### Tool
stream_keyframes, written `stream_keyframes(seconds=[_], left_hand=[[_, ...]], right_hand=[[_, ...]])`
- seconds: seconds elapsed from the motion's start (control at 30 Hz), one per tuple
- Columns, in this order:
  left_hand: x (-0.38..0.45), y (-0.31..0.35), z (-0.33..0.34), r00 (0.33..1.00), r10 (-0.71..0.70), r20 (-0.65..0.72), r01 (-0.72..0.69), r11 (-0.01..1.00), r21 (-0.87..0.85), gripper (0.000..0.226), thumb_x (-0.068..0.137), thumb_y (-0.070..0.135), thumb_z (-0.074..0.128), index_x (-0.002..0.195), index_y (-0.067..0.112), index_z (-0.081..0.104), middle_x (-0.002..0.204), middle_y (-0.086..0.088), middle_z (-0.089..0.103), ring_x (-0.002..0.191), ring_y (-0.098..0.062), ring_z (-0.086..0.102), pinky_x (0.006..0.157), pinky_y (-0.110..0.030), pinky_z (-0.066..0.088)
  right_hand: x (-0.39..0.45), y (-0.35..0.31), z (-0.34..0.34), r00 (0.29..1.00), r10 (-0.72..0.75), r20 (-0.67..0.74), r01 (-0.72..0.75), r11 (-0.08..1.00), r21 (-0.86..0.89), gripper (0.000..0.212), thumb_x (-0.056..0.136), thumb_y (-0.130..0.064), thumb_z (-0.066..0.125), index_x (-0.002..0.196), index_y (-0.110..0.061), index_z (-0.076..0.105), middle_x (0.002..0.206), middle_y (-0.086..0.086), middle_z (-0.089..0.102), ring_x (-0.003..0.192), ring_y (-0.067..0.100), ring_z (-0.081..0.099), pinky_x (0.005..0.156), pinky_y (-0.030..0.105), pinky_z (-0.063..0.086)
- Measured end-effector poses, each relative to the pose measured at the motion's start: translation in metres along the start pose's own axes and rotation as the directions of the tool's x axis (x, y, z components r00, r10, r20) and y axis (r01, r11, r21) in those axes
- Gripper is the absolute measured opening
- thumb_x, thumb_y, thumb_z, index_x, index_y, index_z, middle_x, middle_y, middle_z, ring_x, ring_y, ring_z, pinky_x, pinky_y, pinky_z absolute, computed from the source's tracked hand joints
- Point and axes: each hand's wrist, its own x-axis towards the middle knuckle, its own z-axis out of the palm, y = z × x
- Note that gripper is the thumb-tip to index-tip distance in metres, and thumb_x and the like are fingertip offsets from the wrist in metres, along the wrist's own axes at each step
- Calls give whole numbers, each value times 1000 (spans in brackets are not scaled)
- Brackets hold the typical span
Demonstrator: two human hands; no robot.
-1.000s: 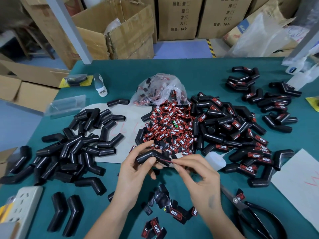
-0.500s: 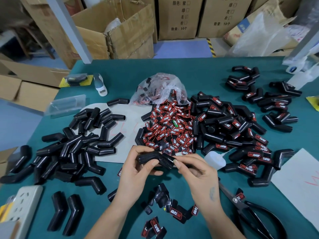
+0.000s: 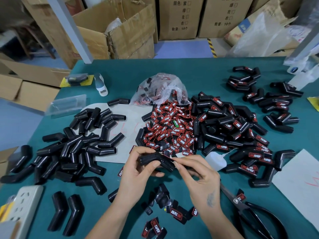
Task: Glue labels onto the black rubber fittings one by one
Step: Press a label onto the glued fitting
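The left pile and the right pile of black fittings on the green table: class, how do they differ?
The left pile is plain black with no labels; the right pile shows red labels on many fittings. The left pile lies partly on a grey sheet; the right pile borders the loose labels. Both hold bent black rubber fittings.

Small factory/warehouse packing bench: stacked cardboard cartons (image 3: 179, 18), bulk rubber fittings (image 3: 72, 149), label heap (image 3: 170, 128).

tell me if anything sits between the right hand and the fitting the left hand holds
Nothing visible does. The left hand grips the fitting above the table, and the right hand meets it directly, its fingertips pinching something small at the fitting's right end. Whether that is a label is too small to tell.
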Motion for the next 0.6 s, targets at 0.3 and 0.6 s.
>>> stream_keyframes(seconds=[0.3,0.6], left_hand=[[1,-2,-1,1000,9,4,-10,1000,17,24,87,12,71,98,33,71,99,-11,70,88,-30,73,67,-35,64],[2,-4,-2,1000,9,8,-9,1000,15,22,87,11,72,101,28,70,100,-18,67,87,-29,70,66,-35,64]], right_hand=[[1,0,-3,994,-102,32,103,993,-62,17,94,-21,75,107,-27,83,103,-14,72,94,17,73,75,18,54],[3,1,-4,981,-182,70,188,977,-97,15,96,-15,74,106,-20,83,103,-14,70,96,14,71,81,18,52]])
